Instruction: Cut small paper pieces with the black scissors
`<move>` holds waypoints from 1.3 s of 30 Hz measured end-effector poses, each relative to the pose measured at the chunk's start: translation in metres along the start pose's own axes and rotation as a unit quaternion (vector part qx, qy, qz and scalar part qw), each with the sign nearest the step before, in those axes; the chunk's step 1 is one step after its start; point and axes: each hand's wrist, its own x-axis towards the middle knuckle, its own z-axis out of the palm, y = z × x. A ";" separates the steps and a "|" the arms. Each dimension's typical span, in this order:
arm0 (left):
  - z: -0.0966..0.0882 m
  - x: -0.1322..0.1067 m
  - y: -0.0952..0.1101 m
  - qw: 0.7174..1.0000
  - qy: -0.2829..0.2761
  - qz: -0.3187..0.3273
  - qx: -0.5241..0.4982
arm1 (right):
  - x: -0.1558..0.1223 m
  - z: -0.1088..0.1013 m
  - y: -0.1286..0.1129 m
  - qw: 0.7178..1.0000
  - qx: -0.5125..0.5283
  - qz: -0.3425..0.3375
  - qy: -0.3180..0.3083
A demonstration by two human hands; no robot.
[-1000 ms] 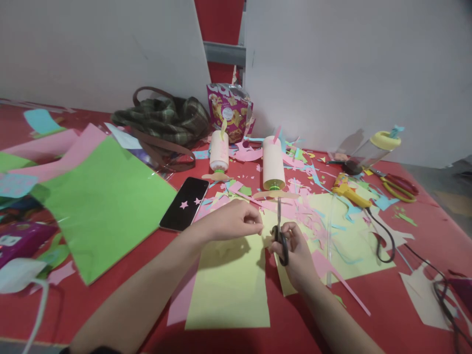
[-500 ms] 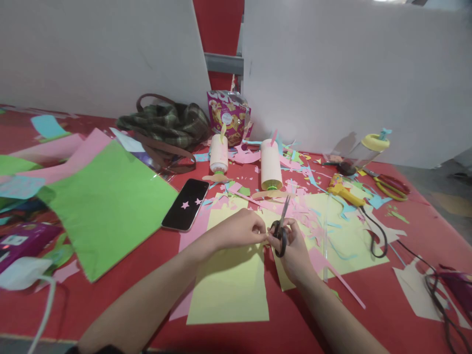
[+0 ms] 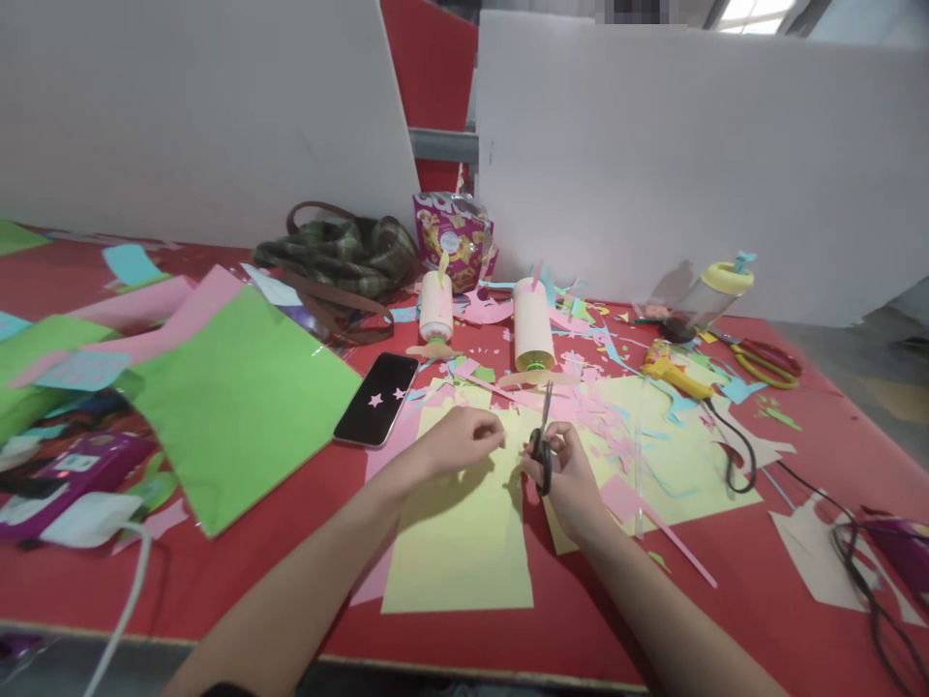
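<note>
Black-handled scissors [image 3: 541, 455] are in my right hand [image 3: 570, 479], blades pointing up and away from me. Curled with its fingertips pressed together, my left hand [image 3: 464, 440] hovers over a pale yellow sheet [image 3: 457, 552]; whatever it pinches, if anything, is too small to name. A gap separates the two hands. Left of them lies a black phone [image 3: 375, 402] with two small pink paper stars [image 3: 375, 400] on its screen. Beyond the hands stand two paper-wrapped cylinders, a smaller one [image 3: 436, 305] and a larger one [image 3: 533, 324], each with a green piece at its base.
A large green sheet [image 3: 247, 407] lies at left, near a purple box [image 3: 79, 474] and white cable [image 3: 131, 610]. Paper scraps [image 3: 573, 397] cover the middle. At right are a yellow glue gun [image 3: 674, 373], red-and-yellow pliers [image 3: 769, 363] and a clear yellow-rimmed cylinder [image 3: 711, 295]. A plaid bag [image 3: 348, 252] sits behind.
My hands, close together before, have come apart: the left has shifted left, away from the scissors. The scissors stay in my right hand and point more upright. The camera view has shifted slightly.
</note>
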 end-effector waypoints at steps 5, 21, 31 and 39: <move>-0.007 -0.009 -0.031 0.988 0.071 -0.077 0.115 | 0.000 -0.001 0.001 1.000 -0.008 -0.007 -0.001; 0.007 -0.011 -0.047 0.931 0.124 -0.109 0.327 | 0.003 -0.003 0.006 0.999 -0.023 -0.025 -0.014; -0.001 -0.012 -0.053 0.930 0.138 -0.081 0.332 | 0.003 -0.005 0.004 0.999 -0.029 -0.031 -0.019; -0.001 -0.014 -0.051 0.939 0.116 -0.024 0.324 | 0.005 -0.006 0.003 0.999 -0.036 -0.037 -0.014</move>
